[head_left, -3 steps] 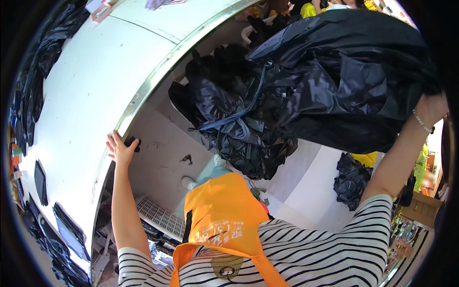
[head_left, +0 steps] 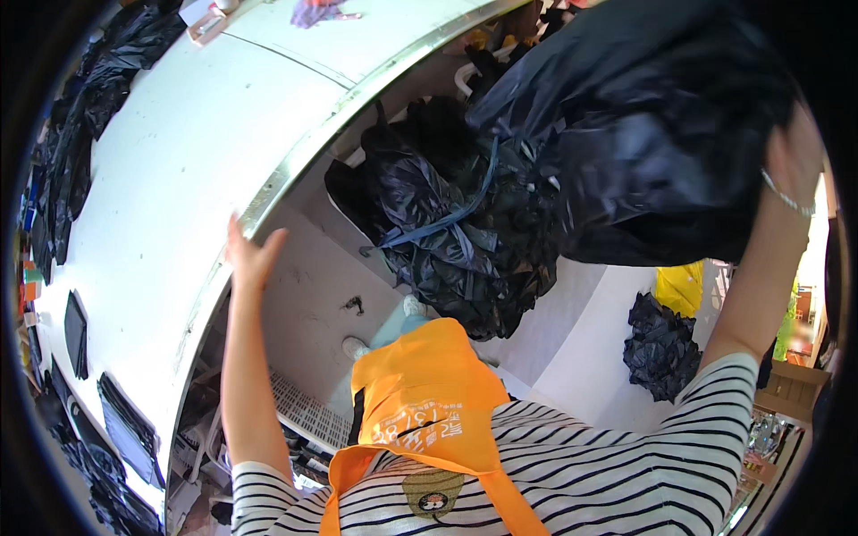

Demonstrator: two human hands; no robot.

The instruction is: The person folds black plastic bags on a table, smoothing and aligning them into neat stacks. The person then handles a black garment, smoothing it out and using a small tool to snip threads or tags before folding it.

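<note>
My left hand is beside the metal edge of the white table, its fingers apart and nothing in it. Far to the right, my right hand grips the edge of a large black plastic bag; motion smears the fingers. The bag is lifted and billows out. Its left end hangs over a heap of crumpled black plastic bags, where a dark blue strip lies across the pile.
Folded black bags and loose black plastic lie on the table. A crumpled black bundle sits on the floor by a yellow bag. A white slatted basket stands below the table, left of my orange apron.
My left hand has shifted right and come up off the table edge, its thumb spread. The right hand has moved slightly upward, and the large bag has risen and bunched with it.
</note>
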